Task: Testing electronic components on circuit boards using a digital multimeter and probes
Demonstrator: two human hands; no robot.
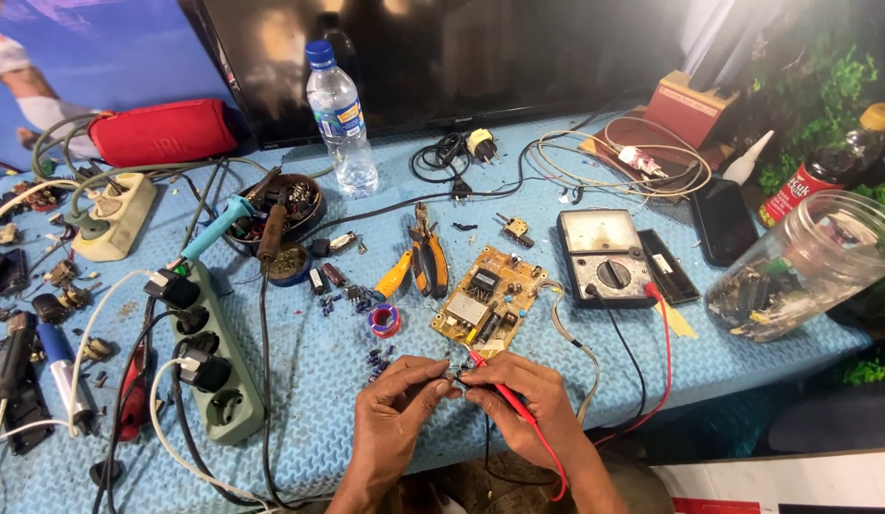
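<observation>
I see left hand (pixel 393 395) fingers pinched shut on a tiny dark component – right hand (pixel 526 392) closed around slim red-handled probe (pixel 504 395), tip touching it for contact – beside the tan circuit board (pixel 488 300).

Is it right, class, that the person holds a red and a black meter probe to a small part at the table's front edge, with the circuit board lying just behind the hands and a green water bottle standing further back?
Not quite. The head view shows the water bottle is clear with a blue cap, not green. The rest holds: both hands, left hand and right hand, hold the red probe and black probe to a small part, the circuit board just behind.
</observation>
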